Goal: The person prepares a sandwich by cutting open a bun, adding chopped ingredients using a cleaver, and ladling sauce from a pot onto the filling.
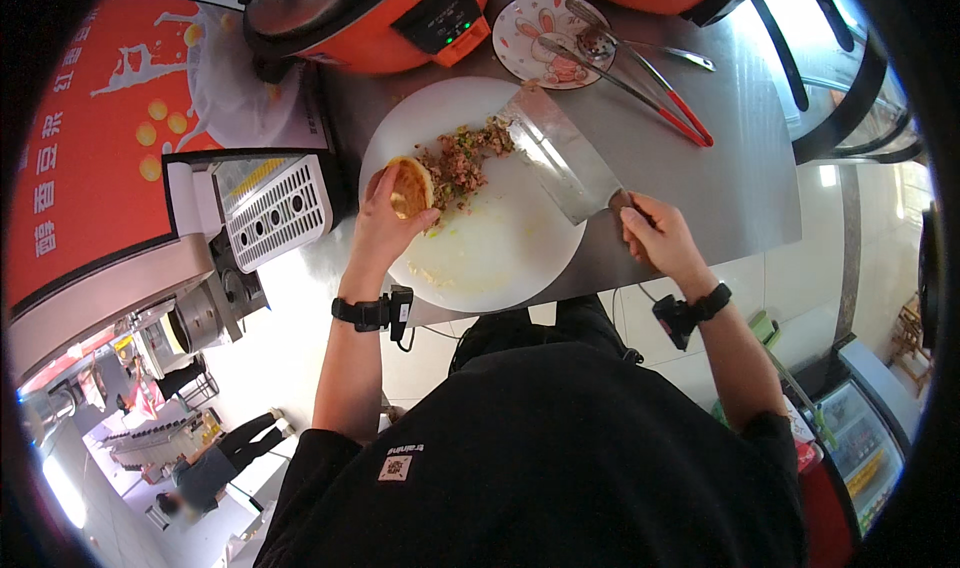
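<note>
On a round white cutting board (495, 260) lies a heap of chopped meat with green bits (457, 164). My left hand (390, 219) holds a round, browned flatbread (412, 187), opened like a pocket, at the heap's left edge. In my right hand (651, 227) is the handle of a broad cleaver (566, 155). Its blade lies flat or nearly flat over the board's right side, with its far end beside the meat and some scraps stuck at the tip corner.
Orange electric cookers (360, 32) stand behind the board. A rabbit-patterned plate (517, 24) bears red-handled tongs (686, 114) and a slotted spoon (596, 43). A machine with a slotted drip tray (277, 212) stands left. A person (210, 470) is far off at lower left.
</note>
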A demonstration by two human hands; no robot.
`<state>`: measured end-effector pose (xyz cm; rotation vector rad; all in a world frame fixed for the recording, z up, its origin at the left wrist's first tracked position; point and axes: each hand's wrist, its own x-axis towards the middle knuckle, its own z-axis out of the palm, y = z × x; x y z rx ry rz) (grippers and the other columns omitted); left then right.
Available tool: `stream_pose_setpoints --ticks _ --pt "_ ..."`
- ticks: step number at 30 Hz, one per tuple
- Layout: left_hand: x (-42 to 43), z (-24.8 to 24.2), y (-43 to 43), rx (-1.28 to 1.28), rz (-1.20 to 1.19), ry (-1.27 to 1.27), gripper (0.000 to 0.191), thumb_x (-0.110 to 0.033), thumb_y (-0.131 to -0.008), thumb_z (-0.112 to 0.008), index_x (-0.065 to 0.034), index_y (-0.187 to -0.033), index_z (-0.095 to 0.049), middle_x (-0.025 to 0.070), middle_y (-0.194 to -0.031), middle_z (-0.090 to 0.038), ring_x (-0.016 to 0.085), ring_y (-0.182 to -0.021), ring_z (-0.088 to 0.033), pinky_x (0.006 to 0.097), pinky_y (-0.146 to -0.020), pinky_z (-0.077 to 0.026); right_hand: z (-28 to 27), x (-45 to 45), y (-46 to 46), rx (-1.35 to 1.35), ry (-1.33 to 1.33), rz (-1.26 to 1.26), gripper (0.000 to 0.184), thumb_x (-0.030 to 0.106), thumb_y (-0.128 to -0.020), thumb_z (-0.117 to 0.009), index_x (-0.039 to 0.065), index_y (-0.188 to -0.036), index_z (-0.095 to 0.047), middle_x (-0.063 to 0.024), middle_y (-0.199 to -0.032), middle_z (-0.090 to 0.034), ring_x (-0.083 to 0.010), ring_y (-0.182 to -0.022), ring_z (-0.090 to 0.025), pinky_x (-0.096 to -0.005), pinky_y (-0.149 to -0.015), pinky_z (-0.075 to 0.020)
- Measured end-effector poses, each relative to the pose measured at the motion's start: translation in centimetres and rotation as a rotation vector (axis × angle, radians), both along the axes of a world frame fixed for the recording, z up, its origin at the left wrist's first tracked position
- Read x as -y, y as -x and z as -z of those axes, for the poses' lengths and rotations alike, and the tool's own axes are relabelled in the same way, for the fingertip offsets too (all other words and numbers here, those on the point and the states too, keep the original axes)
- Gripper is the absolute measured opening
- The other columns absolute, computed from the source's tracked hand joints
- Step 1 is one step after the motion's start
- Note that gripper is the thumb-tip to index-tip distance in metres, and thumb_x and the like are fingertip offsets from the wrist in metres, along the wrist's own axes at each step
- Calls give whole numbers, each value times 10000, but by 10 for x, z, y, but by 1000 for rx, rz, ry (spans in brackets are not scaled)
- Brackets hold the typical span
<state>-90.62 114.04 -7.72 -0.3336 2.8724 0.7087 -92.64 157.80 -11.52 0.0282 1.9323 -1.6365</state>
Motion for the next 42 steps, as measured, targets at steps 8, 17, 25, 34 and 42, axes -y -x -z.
stream_pose_setpoints --ticks 8,17,25,34,42 --pt "-1 0 5 -7 14 19 967 -379 -801 -950 -57 -1591 -496 193 -1569 -540 345 -1423 -575 434 -1165 -501 17 43 -1 -12 85 -75 300 267 -1139 -563 33 -1266 -702 25 -796 -609 -59 -632 -573 -231 -557 -468" --pt "-5 -5 12 0 42 39 978 -393 -810 -931 -60 -1607 -474 200 -1570 -534 354 -1426 -573 432 -1168 -495 26 36 -2 229 178 -112 357 286 -1126 -577 2 -1315 -684 0 -811 -631 -79 -636 -604 -242 -543 -488" --pt "10 -10 24 109 74 -6 917 -352 -863 -861 -88 -1639 -451 214 -1597 -509 349 -1483 -514 413 -1217 -428 14 27 -20 271 261 -50 369 290 -1131 -575 -3 -1325 -686 5 -816 -631 -77 -628 -600 -236 -552 -493" --pt "38 -11 24 182 3 -319 909 -280 -902 -837 -107 -1683 -406 168 -1664 -481 329 -1550 -436 427 -1257 -356 -28 67 -62 177 202 -35 257 222 -1135 -553 20 -1203 -696 32 -782 -590 -46 -624 -560 -226 -573 -483" --pt "36 -4 16 114 22 -408 869 -280 -913 -850 -95 -1651 -432 168 -1625 -503 344 -1545 -425 434 -1250 -359 -51 136 -103 -397 -105 3 148 127 -1049 -651 -14 -1052 -606 -196 -740 -565 -320 -627 -561 -426 -610 -464"
